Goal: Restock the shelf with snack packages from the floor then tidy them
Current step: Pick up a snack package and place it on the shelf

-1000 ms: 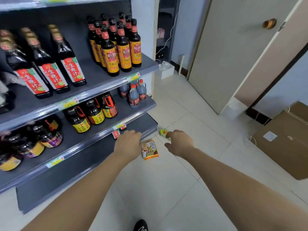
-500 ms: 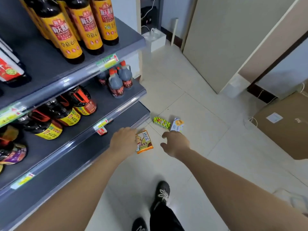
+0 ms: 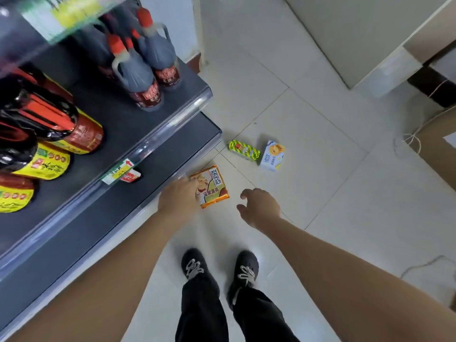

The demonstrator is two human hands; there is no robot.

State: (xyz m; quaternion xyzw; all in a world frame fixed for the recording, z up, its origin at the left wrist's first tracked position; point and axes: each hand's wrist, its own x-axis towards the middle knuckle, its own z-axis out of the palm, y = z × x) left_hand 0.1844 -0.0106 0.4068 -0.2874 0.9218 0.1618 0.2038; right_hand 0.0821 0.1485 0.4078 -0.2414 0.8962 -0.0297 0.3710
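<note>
Three snack packages lie on the tiled floor by the shelf's corner: an orange packet [image 3: 212, 186], a green-and-yellow packet [image 3: 243, 150] and a pale blue biscuit box [image 3: 273, 155]. My left hand [image 3: 179, 197] reaches down with its fingertips over the orange packet's left edge; the packet lies flat and I cannot see a grip. My right hand [image 3: 259, 208] hovers just right of that packet with loosely curled fingers and holds nothing. The bottom shelf board [image 3: 158, 166] beside my left hand is bare dark grey.
Sauce jugs with red caps [image 3: 145, 77] and yellow-labelled bottles [image 3: 42, 159] stand on the shelf above. My two dark shoes [image 3: 219, 270] stand just behind the hands. A cardboard box [image 3: 439, 154] and loose cords lie at the right; a door stands behind.
The view has tilted down and come closer to the floor. Both hands have dropped towards the orange packet, and the blue box and my shoes have come into view.
</note>
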